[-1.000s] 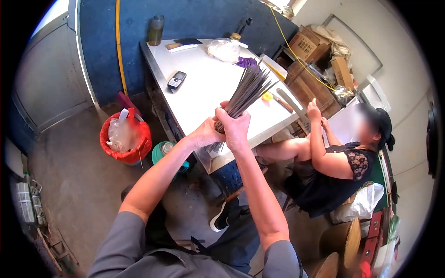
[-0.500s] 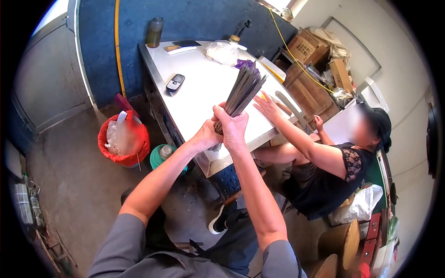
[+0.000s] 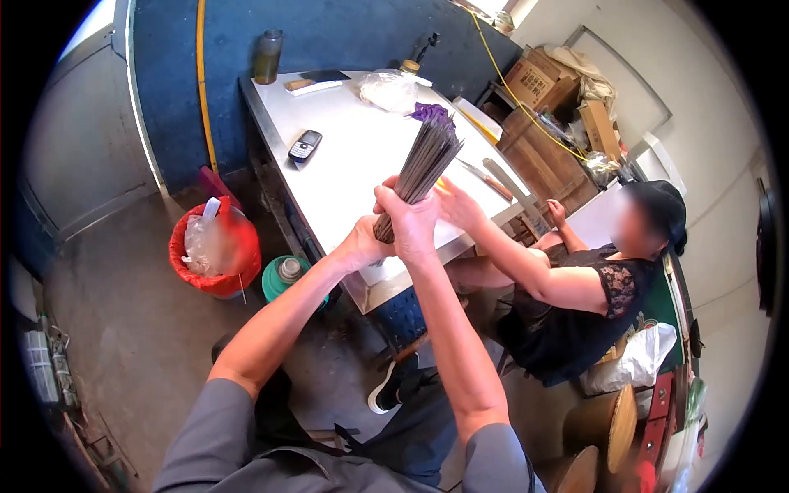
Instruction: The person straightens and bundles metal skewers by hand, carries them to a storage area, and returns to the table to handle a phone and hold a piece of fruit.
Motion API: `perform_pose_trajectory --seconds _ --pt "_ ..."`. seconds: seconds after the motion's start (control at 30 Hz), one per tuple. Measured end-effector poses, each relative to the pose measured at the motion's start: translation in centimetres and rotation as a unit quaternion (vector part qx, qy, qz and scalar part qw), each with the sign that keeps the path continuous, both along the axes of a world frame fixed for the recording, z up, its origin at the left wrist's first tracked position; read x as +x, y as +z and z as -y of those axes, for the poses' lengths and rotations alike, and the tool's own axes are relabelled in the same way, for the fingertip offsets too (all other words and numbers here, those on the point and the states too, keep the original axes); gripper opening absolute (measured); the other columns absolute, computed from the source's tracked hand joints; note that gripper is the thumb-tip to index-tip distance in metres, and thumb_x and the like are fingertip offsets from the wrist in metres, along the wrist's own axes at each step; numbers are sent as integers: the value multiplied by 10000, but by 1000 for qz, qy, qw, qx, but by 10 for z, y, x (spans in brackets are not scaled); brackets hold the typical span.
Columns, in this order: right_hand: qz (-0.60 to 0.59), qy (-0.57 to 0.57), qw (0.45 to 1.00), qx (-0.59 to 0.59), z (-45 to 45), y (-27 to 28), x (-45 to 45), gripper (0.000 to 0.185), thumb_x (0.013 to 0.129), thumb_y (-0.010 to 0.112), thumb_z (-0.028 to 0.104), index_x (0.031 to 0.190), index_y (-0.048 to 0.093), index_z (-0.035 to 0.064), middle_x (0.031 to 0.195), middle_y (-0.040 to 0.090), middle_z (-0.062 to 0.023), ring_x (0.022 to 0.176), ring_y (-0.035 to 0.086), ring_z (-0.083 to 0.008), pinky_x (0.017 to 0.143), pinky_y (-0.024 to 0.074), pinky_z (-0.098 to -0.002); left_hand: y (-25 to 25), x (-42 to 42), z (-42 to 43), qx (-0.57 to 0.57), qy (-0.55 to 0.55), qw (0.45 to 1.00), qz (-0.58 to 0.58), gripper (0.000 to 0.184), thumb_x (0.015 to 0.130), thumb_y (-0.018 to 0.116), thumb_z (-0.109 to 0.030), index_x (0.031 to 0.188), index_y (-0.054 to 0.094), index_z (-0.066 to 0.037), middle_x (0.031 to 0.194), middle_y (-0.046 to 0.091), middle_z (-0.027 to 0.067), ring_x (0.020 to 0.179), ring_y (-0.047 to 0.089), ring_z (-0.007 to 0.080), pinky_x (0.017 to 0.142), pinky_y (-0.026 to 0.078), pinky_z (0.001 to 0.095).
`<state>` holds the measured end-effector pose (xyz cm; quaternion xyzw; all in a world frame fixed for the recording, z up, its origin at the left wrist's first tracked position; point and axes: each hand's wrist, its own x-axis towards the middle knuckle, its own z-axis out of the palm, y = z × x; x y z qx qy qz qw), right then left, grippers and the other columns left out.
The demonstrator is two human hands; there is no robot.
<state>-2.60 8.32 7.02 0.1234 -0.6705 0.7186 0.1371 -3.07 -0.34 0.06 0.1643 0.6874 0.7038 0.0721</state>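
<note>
While left hand grips dark bundle low, right hand clasps higher (fingers curled round it).

Lighter grey streaks line the dark grey-brown bundle of long, thin strips. The smooth rectangular tabletop is white (silvery at its edge), the crumpled cloth purple, the glossy plastic bin liner red, the flat painted wall deep blue. Floral lace patterns the seated person's short black sleeve.

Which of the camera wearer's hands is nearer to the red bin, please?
Left: the left hand, low on the bundle, is right of the bin; the right hand, higher up, is farther right.
</note>
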Motion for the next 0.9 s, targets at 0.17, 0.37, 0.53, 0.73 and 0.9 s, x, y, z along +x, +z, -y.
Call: perform_pose_trajectory --seconds 0.17,0.37,0.53,0.73,0.9 --pt "28 7 999 32 -5 -20 5 104 740 662 74 763 639 -25 646 617 -38 582 594 -95 558 480 -238 -13 -3 2 20 -53 998 9 836 620 834 -163 1315 397 -8 1231 550 108 1109 559 177 970 449 286" --pt "27 16 999 -6 -5 -24 4 83 733 653 54 754 627 -23 620 600 -35 557 584 -98 541 478 -241 -14 4 -5 -21 31 998 -49 531 681 788 -190 1116 555 7 1007 655 97 975 618 182 872 483 305" --pt "38 25 998 -49 -5 -24 6 62 725 640 32 748 617 -21 625 598 -46 546 579 -104 525 468 -242 -17 6 -1 -46 37 998 -32 417 691 753 -158 1027 584 25 923 658 91 919 624 184 830 487 308" --pt "57 13 995 -79 -5 -39 3 61 720 625 1 767 590 -16 623 574 -52 537 565 -125 525 468 -253 -26 1 4 -61 0 998 -26 430 663 740 -97 1038 577 35 956 648 98 933 620 191 818 493 304" --pt "66 14 991 -114 -6 -39 9 90 708 657 13 779 609 -13 651 595 -40 553 573 -113 548 474 -249 -23 12 -3 -35 51 996 -65 426 704 745 -110 1058 565 45 916 670 108 897 638 183 835 492 313"
